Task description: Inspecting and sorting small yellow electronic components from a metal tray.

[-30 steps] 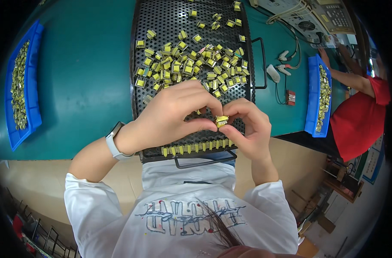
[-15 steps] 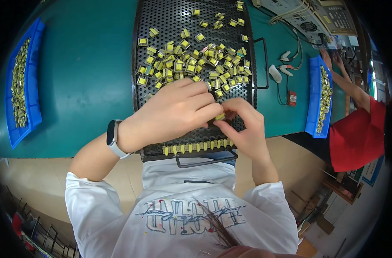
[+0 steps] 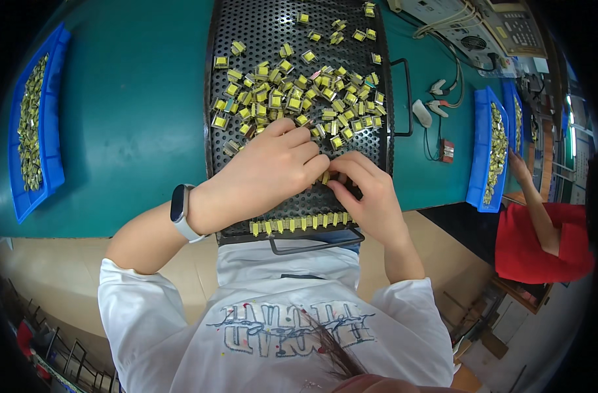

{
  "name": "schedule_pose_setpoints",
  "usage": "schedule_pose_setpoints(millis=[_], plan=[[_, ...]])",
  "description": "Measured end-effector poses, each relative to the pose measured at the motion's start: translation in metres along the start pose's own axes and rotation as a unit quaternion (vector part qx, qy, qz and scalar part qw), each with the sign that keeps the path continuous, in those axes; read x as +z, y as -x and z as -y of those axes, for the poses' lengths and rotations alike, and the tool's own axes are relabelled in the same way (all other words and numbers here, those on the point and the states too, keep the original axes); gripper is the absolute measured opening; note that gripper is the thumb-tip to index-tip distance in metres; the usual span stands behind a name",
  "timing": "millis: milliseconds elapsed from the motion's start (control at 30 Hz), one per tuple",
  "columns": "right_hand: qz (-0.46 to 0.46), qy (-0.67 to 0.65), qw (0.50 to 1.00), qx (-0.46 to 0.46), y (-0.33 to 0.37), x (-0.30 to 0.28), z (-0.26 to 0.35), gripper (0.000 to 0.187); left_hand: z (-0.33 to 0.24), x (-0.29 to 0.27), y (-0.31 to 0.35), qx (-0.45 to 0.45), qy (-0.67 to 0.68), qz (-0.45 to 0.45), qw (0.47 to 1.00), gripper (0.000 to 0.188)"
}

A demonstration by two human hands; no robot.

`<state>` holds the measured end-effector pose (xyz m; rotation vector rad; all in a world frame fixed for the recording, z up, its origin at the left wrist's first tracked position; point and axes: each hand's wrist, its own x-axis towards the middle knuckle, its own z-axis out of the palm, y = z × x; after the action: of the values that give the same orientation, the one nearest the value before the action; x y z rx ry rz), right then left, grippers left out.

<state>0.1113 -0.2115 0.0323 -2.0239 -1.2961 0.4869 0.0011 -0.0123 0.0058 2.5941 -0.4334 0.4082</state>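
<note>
"What writing did we see?"

"Big outlined lettering (image 3: 292,333) across the shirt (image 3: 390,321), below the tray (image 3: 246,26) and upside down to us."

"And the hands?"

"We saw the left hand (image 3: 276,164) arched palm down over the tray's near half, fingers curled toward the right hand (image 3: 374,200), which sat over the tray's right edge, thumb and forefinger nearly meeting."

"Holding what?"

"A small yellow part (image 3: 326,178), pinched above the tray in the right fingertips. The left tips were hidden; we couldn't tell their grip."

"The others?"

"Loose parts (image 3: 293,103) lay heaped mid-tray, a row (image 3: 303,223) along its near edge."
</note>
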Motion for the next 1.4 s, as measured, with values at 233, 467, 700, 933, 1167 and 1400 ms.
schedule_pose_setpoints(millis=[233,467,700,933,1167,1400], plan=[[0.001,-0.028,0.999,0.027,-0.007,-0.014,0.005,0.029,-0.002,-0.004,-0.002,-0.014,0.033,0.012,0.999,0.044],[-0.074,0.125,0.989,-0.024,-0.018,-0.011,-0.013,0.034,-0.005,-0.003,0.001,-0.006,0.032,0.044,0.998,0.045],[-0.064,0.146,0.986,-0.043,-0.016,-0.007,-0.015,0.035,-0.006,0.009,0.004,0.02,0.009,-0.013,1.0,0.036],[-0.09,0.114,0.989,-0.039,-0.009,-0.005,-0.022,0.031,-0.011,0.011,-0.003,0.011,0.019,-0.017,1.0,0.033],[-0.144,0.056,0.988,0.003,0.019,-0.02,-0.026,0.021,-0.023,0.011,-0.011,-0.01,-0.031,0.032,0.999,0.03],[-0.202,-0.081,0.975,0.048,0.057,-0.02,-0.029,0.012,-0.039,-0.033,0.008,-0.093,0.023,0.102,0.99,0.026]])
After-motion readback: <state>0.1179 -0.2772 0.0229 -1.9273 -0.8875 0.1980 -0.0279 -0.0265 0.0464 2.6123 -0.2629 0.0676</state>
